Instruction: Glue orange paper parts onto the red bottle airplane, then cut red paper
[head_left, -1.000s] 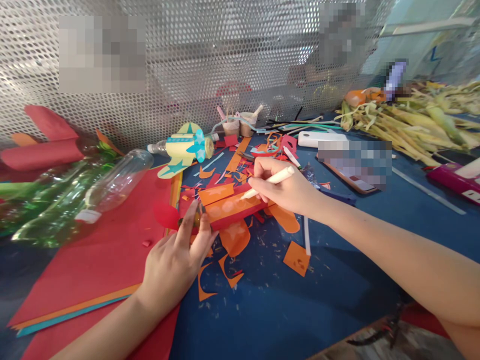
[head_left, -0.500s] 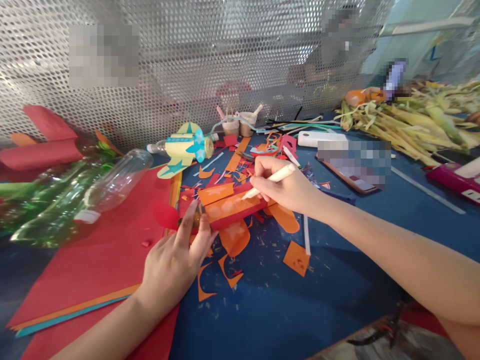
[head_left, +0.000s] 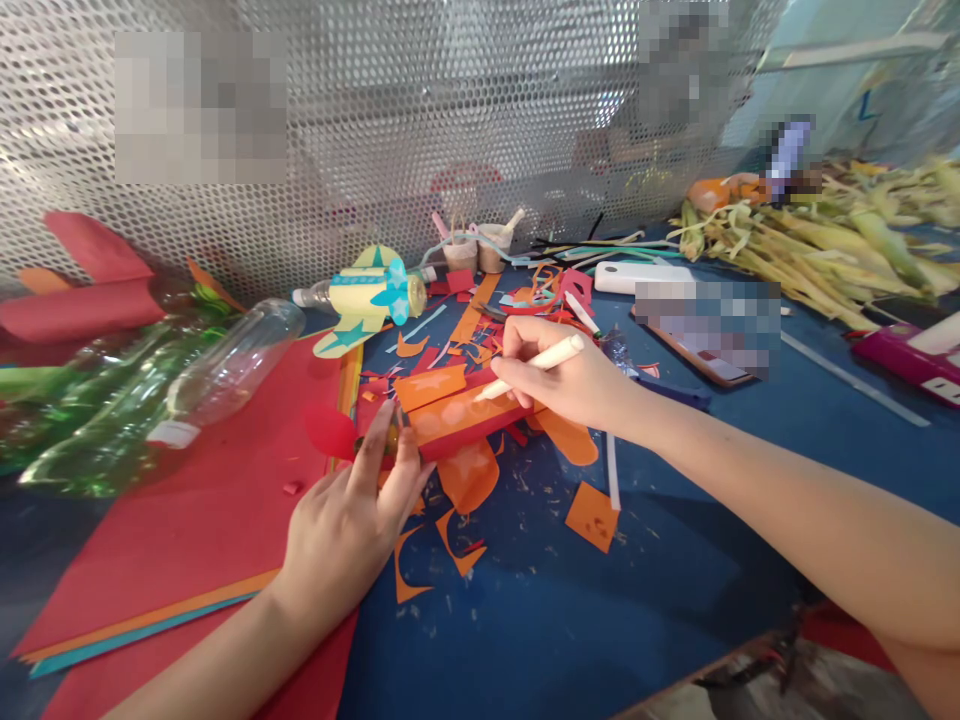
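A red and orange paper-wrapped bottle craft (head_left: 457,412) lies on the table, with pale round marks along its orange strip. My left hand (head_left: 352,500) holds its left end, the fingers closed round it near a red rounded piece (head_left: 331,430). In my right hand (head_left: 562,378) is a white marker pen (head_left: 541,362), pinched and slanted, its tip down at the orange strip. Orange paper fins (head_left: 469,475) with a pale star stick out below the craft. What lies beneath my left fingers is partly hidden.
Paper scraps (head_left: 411,346) lie around the craft. Plastic bottles (head_left: 232,350) and red paper sheets (head_left: 187,500) are at left. Behind stand a yellow and blue bottle rocket (head_left: 367,298) and small cups (head_left: 493,248). A phone (head_left: 694,345) and corn husks (head_left: 810,260) are at right.
My right hand and the marker pen have shifted slightly left along the orange strip. The left hand and the craft stay nearly still.
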